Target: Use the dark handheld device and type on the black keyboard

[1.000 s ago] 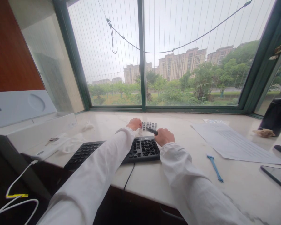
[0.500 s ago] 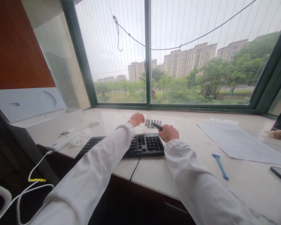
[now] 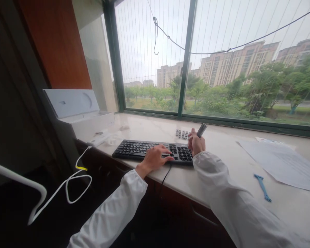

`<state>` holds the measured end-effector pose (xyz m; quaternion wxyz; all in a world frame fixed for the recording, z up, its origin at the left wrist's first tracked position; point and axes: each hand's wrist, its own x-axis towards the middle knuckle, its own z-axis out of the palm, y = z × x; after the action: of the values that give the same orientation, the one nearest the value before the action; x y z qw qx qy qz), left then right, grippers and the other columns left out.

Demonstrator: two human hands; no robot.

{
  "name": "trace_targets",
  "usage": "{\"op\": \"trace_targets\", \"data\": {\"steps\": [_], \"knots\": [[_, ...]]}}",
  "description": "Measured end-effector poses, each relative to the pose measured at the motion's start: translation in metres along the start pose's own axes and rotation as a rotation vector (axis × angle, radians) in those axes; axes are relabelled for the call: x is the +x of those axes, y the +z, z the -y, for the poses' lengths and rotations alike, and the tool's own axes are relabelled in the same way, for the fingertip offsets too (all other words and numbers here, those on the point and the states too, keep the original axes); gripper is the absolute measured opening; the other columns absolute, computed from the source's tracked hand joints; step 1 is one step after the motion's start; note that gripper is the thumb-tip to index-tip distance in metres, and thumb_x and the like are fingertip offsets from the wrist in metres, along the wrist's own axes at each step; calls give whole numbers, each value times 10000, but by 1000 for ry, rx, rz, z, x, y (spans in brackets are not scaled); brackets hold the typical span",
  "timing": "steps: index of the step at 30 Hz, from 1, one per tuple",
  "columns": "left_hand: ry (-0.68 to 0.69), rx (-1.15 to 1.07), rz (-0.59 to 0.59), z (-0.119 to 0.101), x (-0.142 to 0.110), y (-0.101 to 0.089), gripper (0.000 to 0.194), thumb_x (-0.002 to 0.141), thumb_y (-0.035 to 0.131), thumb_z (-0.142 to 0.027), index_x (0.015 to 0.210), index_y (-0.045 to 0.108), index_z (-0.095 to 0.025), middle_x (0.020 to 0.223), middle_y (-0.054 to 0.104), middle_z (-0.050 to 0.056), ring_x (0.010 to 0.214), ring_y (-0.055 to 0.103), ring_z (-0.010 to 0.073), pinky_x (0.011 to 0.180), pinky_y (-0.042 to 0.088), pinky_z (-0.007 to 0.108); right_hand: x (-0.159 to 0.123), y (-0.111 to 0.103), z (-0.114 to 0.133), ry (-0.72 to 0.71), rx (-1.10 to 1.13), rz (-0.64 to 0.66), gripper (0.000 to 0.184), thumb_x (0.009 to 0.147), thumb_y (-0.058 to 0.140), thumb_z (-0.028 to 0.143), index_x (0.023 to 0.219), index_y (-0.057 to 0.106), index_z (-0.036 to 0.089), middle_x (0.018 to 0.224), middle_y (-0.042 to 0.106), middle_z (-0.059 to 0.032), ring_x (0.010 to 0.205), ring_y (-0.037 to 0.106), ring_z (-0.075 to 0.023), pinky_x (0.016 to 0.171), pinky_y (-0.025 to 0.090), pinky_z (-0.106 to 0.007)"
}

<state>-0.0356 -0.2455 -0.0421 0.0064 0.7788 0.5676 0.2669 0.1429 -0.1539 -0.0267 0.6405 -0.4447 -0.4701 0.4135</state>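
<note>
Keyboard [image 3: 134,148] and all, we worked at the pale counter [image 3: 227,165], the white box [image 3: 93,126] standing left of the keys. Our left hand [image 3: 155,157] reached over the keyboard's right half, thumb and forefinger close together; we couldn't quite tell whether they pinched anything. Loose keycaps [image 3: 182,133] sat in rows behind it. Our right hand [image 3: 197,144] gripped a dark tool [image 3: 202,130], fingers closed. Farther right lay a blue tool [image 3: 262,187] and papers [image 3: 281,163].

Kbd [image 3: 136,147] far-R corner hidden behind R hand [image 3: 197,142], paper [image 3: 281,160] print too blurry
</note>
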Motion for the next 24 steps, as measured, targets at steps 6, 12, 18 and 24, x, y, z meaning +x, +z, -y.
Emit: {"op": "trace_targets", "data": {"steps": [6, 12, 18, 24], "knots": [[33, -9, -32, 4, -7, 12, 353, 802, 516, -585, 991, 700, -351, 1058, 603, -15, 876, 597, 139, 824, 443, 248, -29, 39, -12, 106, 239, 76, 382, 834, 469, 545, 663, 367, 219, 425, 190, 109, 340, 174, -52, 313, 184, -186], [47, -34, -30, 8, -5, 12, 324, 825, 511, -544, 970, 708, -332, 1044, 610, -3, 889, 593, 150, 831, 437, 254, -35, 46, -19, 206, 244, 29, 394, 822, 479, 547, 646, 340, 223, 421, 170, 112, 340, 162, -60, 298, 188, -178], [32, -75, -16, 7, -5, 11, 311, 822, 522, -535, 942, 712, -320, 1051, 613, -2, 900, 592, 157, 837, 433, 264, -38, 46, -20, 221, 201, 33, 392, 818, 472, 555, 646, 325, 234, 455, 187, 105, 345, 175, -69, 288, 203, -191], [31, -79, -14, 5, -5, 9, 287, 825, 529, -521, 929, 710, -323, 1061, 612, -25, 897, 591, 145, 829, 425, 262, -36, 48, -28, 172, 197, -33, 391, 807, 502, 540, 636, 334, 231, 438, 250, 95, 321, 226, -62, 275, 218, -194]]}}
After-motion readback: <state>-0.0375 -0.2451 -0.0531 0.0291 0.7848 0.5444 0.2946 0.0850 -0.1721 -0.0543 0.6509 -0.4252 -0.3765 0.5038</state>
